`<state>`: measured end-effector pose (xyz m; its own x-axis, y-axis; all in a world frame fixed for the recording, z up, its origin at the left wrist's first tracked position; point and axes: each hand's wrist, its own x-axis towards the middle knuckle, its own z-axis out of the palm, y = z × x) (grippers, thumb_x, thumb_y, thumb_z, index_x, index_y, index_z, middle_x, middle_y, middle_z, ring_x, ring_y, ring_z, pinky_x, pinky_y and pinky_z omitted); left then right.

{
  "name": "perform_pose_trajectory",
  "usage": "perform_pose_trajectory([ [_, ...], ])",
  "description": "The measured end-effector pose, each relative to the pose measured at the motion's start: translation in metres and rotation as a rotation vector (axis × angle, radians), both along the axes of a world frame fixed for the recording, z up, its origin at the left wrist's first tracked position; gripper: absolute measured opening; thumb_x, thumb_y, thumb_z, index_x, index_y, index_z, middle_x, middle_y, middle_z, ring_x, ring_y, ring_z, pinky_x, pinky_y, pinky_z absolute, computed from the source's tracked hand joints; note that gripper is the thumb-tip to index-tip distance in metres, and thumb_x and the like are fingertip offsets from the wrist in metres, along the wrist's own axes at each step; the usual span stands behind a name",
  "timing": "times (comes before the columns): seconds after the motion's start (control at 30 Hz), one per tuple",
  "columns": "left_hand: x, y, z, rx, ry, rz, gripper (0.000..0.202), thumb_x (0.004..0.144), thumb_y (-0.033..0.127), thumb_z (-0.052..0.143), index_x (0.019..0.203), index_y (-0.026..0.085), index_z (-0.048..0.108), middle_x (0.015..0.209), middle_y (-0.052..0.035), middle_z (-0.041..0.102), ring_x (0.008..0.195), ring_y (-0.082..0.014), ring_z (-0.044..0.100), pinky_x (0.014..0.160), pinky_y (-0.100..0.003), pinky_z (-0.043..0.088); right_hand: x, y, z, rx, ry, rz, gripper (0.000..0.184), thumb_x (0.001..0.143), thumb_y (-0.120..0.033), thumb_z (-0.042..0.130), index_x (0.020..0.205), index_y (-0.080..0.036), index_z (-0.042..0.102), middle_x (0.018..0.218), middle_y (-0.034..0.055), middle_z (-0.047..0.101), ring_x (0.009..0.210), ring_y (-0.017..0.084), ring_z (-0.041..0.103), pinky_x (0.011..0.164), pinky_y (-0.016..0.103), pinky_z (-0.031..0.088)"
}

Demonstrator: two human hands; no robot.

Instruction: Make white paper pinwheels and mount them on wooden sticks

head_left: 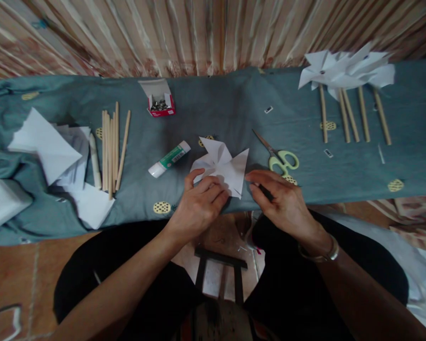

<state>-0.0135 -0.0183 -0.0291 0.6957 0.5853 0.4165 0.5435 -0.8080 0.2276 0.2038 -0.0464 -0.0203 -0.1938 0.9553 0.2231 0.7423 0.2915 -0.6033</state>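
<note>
A white paper pinwheel (230, 170) lies near the front edge of the cloth-covered table, its corners folded toward the centre. My left hand (200, 201) holds it down from the lower left, fingers curled over the paper and covering part of it. Just off the pinwheel's right side is my right hand (280, 196), thumb and forefinger apart with nothing visible between them. Scissors with light green handles (284, 161) rest beyond my right hand. A green and white glue stick (169, 159) lies to the left of the pinwheel.
An open red box of metal pins (161, 105) sits farther back. On the left are several wooden sticks (110, 147), a pile of white paper (51, 147) and a white block-shaped item (3, 203). Several pinwheels on sticks (348, 71) lie at the back right. A curtain (213, 38) hangs behind.
</note>
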Motion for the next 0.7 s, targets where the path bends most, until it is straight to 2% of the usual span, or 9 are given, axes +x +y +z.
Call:
perform_pose_trajectory([
  [0.2,0.001,0.003,0.001,-0.027,-0.003,0.039,0.013,0.095,0.017,0.054,0.088,0.019,0.065,0.086,0.0013,0.073,0.092,-0.0164,0.063,0.104,-0.045,0.036,0.000,-0.003,0.000,-0.002,-0.002,0.044,0.023,0.089,-0.018,0.057,0.110,-0.020,0.067,0.117,0.0099,0.070,0.108,0.024,0.067,0.097,0.044,0.054],
  [0.37,-0.002,0.003,0.004,-0.089,-0.094,0.065,0.008,0.092,0.017,0.058,0.087,0.018,0.065,0.086,-0.0003,0.074,0.090,-0.0182,0.064,0.100,-0.046,0.040,-0.002,-0.006,0.001,-0.022,-0.081,0.132,0.040,0.084,-0.022,0.066,0.123,-0.019,0.058,0.136,0.0143,0.058,0.124,0.030,0.056,0.106,0.053,0.045],
  [0.53,-0.008,0.000,0.007,-0.134,-0.185,0.046,0.006,0.089,0.016,0.061,0.086,0.018,0.066,0.086,-0.0012,0.075,0.089,-0.0182,0.064,0.100,-0.045,0.041,-0.002,-0.008,0.000,0.026,-0.101,0.175,0.042,0.087,-0.025,0.064,0.127,-0.021,0.053,0.138,0.0156,0.055,0.127,0.031,0.053,0.106,0.054,0.045],
  [0.7,-0.015,-0.003,0.010,-0.165,-0.192,0.038,0.006,0.089,0.017,0.062,0.087,0.019,0.067,0.086,-0.0013,0.075,0.089,-0.0183,0.064,0.100,-0.045,0.042,-0.003,-0.012,-0.001,0.019,-0.134,0.243,0.052,0.085,-0.035,0.069,0.131,-0.018,0.050,0.140,0.0182,0.052,0.127,0.034,0.051,0.105,0.054,0.047],
])
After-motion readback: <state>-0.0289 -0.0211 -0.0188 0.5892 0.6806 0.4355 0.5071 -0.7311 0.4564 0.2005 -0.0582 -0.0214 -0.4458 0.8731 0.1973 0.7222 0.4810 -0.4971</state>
